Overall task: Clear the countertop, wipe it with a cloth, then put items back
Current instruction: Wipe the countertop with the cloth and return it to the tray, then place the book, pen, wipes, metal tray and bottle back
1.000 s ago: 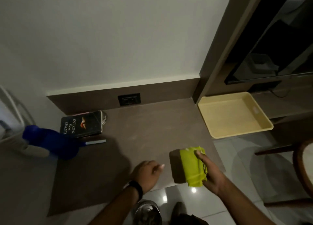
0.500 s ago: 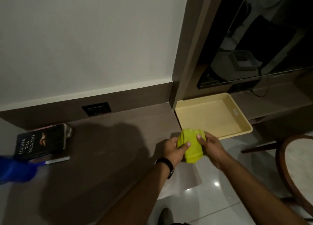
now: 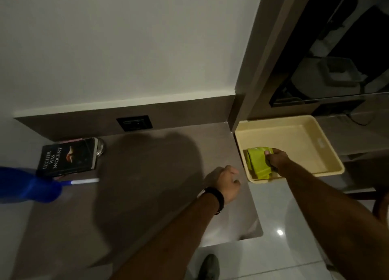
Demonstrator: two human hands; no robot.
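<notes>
My right hand (image 3: 276, 160) grips a folded yellow-green cloth (image 3: 257, 164) and holds it down inside the near left corner of a pale yellow tray (image 3: 328, 151). Over the right edge of the brown countertop (image 3: 147, 185) hovers my left hand (image 3: 226, 181), a black band on its wrist, fingers curled in a loose fist with nothing in them. A dark book (image 3: 67, 157) lies at the back left of the countertop, and a blue-and-white pen (image 3: 82, 181) rests just in front of it.
A blue object (image 3: 29, 185) pokes in from the left edge. A glass item (image 3: 100, 148) stands behind the book. A black wall socket (image 3: 134, 122) sits in the backsplash. A dark cabinet (image 3: 336, 58) rises behind the tray. A shoe (image 3: 208, 267) shows on the shiny floor below.
Both hands held the cloth over the counter's right edge half a second ago. Now my left hand has let go, and my right hand has carried the cloth rightward into the tray.
</notes>
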